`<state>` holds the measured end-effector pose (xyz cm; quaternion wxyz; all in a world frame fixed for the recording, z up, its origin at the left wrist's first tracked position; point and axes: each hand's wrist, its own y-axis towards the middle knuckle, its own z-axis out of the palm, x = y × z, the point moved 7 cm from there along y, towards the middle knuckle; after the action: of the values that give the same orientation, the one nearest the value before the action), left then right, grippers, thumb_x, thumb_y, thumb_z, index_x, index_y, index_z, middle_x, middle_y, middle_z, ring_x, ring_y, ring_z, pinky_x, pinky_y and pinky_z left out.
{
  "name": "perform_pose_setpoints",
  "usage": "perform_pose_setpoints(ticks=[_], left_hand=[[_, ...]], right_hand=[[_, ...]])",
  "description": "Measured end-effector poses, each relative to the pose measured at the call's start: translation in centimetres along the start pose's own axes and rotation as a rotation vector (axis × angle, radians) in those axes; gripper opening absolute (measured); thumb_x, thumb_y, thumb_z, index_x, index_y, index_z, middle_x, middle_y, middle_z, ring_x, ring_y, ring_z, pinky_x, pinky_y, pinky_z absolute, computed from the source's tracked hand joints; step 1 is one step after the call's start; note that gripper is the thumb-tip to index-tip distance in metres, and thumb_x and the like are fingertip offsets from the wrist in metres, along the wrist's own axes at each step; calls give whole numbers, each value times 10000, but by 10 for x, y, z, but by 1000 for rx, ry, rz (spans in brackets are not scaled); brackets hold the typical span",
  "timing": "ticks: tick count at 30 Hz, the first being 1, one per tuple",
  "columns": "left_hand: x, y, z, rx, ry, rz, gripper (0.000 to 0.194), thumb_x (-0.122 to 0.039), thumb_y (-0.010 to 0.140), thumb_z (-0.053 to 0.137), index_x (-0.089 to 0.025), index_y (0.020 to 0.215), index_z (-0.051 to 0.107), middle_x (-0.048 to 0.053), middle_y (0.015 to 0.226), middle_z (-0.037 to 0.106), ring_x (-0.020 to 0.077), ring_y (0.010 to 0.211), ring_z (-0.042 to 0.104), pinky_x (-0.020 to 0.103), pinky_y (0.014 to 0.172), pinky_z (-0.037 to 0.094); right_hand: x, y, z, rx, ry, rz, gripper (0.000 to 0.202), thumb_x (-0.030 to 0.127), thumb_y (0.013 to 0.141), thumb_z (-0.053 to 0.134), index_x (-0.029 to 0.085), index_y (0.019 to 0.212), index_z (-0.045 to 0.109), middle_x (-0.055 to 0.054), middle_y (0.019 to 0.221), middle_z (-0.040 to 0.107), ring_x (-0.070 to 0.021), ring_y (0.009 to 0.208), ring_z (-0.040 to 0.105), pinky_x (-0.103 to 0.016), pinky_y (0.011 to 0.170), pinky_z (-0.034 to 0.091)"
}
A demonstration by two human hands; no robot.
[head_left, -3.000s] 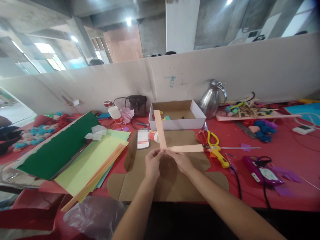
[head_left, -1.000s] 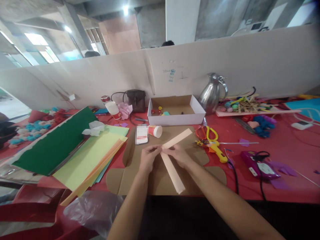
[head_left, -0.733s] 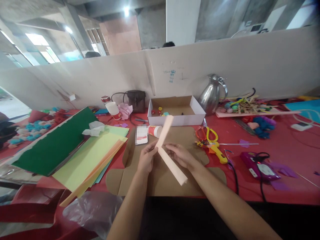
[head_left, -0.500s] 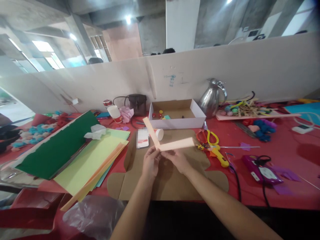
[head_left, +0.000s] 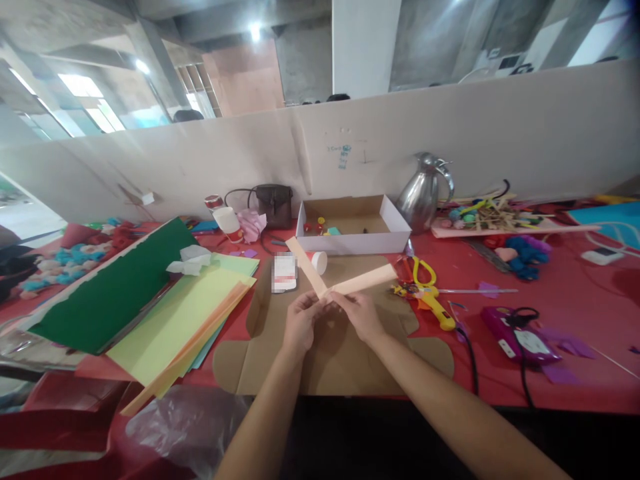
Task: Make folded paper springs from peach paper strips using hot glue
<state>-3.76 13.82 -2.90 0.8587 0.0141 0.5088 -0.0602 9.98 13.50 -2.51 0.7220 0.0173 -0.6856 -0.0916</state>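
Observation:
A pale orange paper strip (head_left: pixel 364 280) is bent into a V, with one arm pointing up-left and the other to the right. At its corner my left hand (head_left: pixel 303 320) pinches the paper from the left. My right hand (head_left: pixel 359 313) holds the same corner from the right, fingers pressed together. Both hands are above a flattened brown cardboard (head_left: pixel 330 367). Just beyond them lie a white phone-like object (head_left: pixel 285 273) and a paper cup (head_left: pixel 319 263) on its side.
Behind stand an open white box (head_left: pixel 353 243) and a steel jug (head_left: pixel 423 197). On the right lie yellow-handled scissors (head_left: pixel 424 272), a yellow glue gun (head_left: pixel 441 313) and a purple device (head_left: pixel 520 337). Coloured paper sheets (head_left: pixel 175 320) and a green panel (head_left: pixel 115 293) lie left.
The V in the strip has opened wider, its right arm reaching further up and right. My right hand has shifted slightly upward, and both hands now meet closer at the fold.

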Motion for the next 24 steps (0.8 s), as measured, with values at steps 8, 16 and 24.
perform_pose_setpoints(ticks=[8, 16, 24], left_hand=[[0, 5, -9, -89, 131, 53, 255, -322, 677, 773, -127, 839, 740, 59, 723, 712, 140, 626, 632, 248, 637, 491], [-1, 3, -11, -130, 122, 84, 216, -310, 634, 793, -129, 732, 731, 28, 616, 657, 115, 553, 574, 241, 596, 460], [-6, 1, -5, 10, 130, 2, 248, -303, 660, 786, -142, 846, 754, 64, 781, 718, 138, 665, 629, 259, 675, 494]], right_hand=[[-4, 1, 2, 4, 108, 76, 269, 441, 718, 698, 173, 706, 721, -23, 652, 685, -159, 605, 579, -275, 603, 435], [-13, 4, 13, 88, 295, 166, 283, 440, 680, 740, 157, 698, 738, -34, 639, 687, -146, 607, 579, -270, 615, 442], [-10, 1, 10, 46, 376, 221, 277, 420, 612, 792, 156, 650, 716, -23, 632, 671, -135, 588, 565, -286, 637, 455]])
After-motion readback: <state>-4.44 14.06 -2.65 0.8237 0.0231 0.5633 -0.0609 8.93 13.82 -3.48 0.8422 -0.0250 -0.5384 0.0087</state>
